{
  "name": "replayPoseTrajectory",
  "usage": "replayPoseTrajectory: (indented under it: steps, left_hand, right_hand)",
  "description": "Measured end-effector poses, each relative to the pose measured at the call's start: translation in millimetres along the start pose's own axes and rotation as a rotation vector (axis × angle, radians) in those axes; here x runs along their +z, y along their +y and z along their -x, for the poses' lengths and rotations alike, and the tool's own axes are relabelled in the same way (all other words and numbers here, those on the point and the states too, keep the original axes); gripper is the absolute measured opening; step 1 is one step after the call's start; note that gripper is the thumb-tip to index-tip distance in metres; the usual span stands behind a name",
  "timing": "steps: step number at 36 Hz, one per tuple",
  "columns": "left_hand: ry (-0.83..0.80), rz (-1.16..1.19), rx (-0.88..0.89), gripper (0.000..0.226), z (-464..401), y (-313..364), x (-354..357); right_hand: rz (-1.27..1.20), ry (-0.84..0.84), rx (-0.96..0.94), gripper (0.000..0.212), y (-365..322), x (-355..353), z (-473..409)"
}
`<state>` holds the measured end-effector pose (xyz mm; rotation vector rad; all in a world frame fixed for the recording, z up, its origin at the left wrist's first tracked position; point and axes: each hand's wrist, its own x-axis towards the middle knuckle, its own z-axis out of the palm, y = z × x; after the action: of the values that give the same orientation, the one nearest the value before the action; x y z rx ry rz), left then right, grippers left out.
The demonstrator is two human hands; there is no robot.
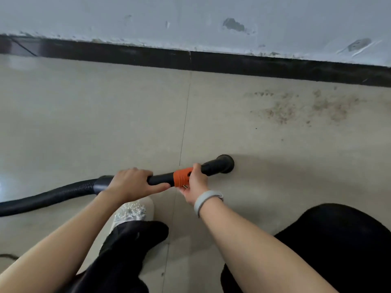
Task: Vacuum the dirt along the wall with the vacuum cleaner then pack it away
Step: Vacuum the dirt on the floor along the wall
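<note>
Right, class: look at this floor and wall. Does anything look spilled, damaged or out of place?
Yes. Brown dirt is scattered on the floor tiles near the dark baseboard, beyond the vacuum nozzle. The wall has chipped patches and a ragged paint edge above the baseboard.

Black hose [48,196], black tube [213,167], orange collar [182,177] (at right-hand grip). Beige floor tiles [95,115], brown speckled dirt [300,108], dark skirting [232,62], grey wristband [206,200].

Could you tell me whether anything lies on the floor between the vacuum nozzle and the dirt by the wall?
Nothing visible does: only bare floor tile separates the nozzle from the dirt, farther right near the wall.
</note>
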<state>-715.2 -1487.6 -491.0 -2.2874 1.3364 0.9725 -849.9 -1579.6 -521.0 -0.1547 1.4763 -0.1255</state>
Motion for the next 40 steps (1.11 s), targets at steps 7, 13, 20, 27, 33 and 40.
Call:
replayPoseTrajectory:
  steps: [7,13,20,27,33,40]
  left_hand:
    - [0.087,0.123,-0.122,0.057,20.7,27.7,14.8]
    - [0.127,0.251,-0.149,0.054,11.0,34.2,42.4]
    - [0.195,0.234,-0.079,0.057,-0.8,31.7,69.2]
    - [0.05,0.127,0.061,0.062,20.7,42.9,97.0]
    - [0.087,0.141,0.056,0.062,18.3,45.7,92.9]
    - [0.242,0.26,-0.097,0.06,-1.6,48.3,74.4]
  right_hand:
    - [0.184,-0.06,-0.065,0.03,-18.0,-10.8,-1.5]
    - [0.274,-0.067,-0.112,0.049,-17.7,-17.1,-18.9]
    - [0.28,0.02,-0.156,0.053,-6.7,-26.5,-28.9]
    - [0.171,0.208,-0.11,0.052,37.4,-70.8,-13.1]
    - [0.157,0.276,-0.159,0.053,35.6,-63.1,-11.8]
    - [0.294,0.092,-0.24,0.056,-10.7,-25.8,-25.8]
